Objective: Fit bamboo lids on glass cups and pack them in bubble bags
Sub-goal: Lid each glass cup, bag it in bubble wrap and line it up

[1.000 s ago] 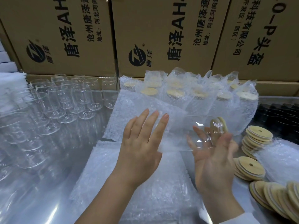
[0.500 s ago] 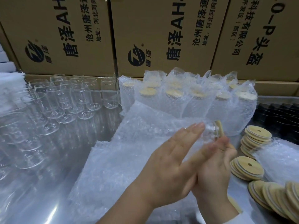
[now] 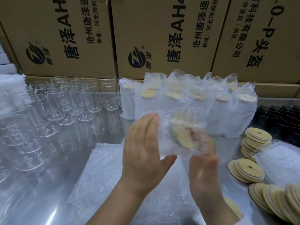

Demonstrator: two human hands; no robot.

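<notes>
A lidded glass cup sits inside a bubble bag (image 3: 165, 127) held up between both hands, its bamboo lid (image 3: 182, 138) showing through the wrap and facing me. My left hand (image 3: 142, 153) presses flat against the bag's left side with the thumb underneath. My right hand (image 3: 203, 161) grips the bag's right side, its fingers blurred behind the film. Beneath the hands lies a stack of flat bubble bags (image 3: 100, 176). Bare glass cups (image 3: 78, 98) stand at the left. Several packed cups (image 3: 203, 104) stand in rows behind.
Loose bamboo lids (image 3: 246, 169) lie in fanned piles at the right, with more (image 3: 256, 138) stacked behind them. Cardboard boxes (image 3: 162, 38) wall off the back. Black items (image 3: 279, 117) fill the far right. More bubble wrap (image 3: 279, 161) lies beside the lids.
The bare lidded cup held sideways has gone into a bubble bag. The bagged cup has turned so the lid faces me, and my left hand has shifted to the bag's left side.
</notes>
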